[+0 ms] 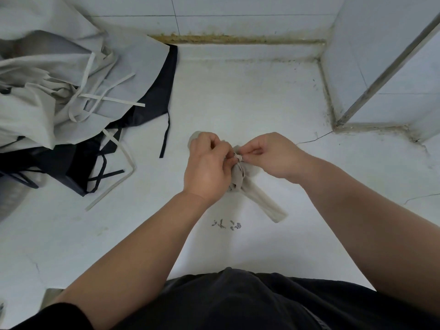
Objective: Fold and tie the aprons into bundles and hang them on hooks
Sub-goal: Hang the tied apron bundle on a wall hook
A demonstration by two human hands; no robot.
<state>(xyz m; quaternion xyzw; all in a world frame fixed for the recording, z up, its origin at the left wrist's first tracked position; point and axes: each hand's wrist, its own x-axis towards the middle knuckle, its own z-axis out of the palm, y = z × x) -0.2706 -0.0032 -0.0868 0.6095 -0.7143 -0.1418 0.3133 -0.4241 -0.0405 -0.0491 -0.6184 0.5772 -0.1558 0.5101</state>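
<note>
White counter (262,103), apron bundle (262,201) between hands.

The left hand (207,167) covers half the rolled beige apron bundle (259,201). The grey-and-black apron heap (59,91) runs off the left edge.

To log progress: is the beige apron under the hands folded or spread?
Folded: beige apron is a narrow roll; left hand and right hand pinch its strap.

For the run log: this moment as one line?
step: tying | left hand: pinches tie at beige bundle | right hand: pinches tie | bundle: on white surface | loose aprons: heaped left
</note>
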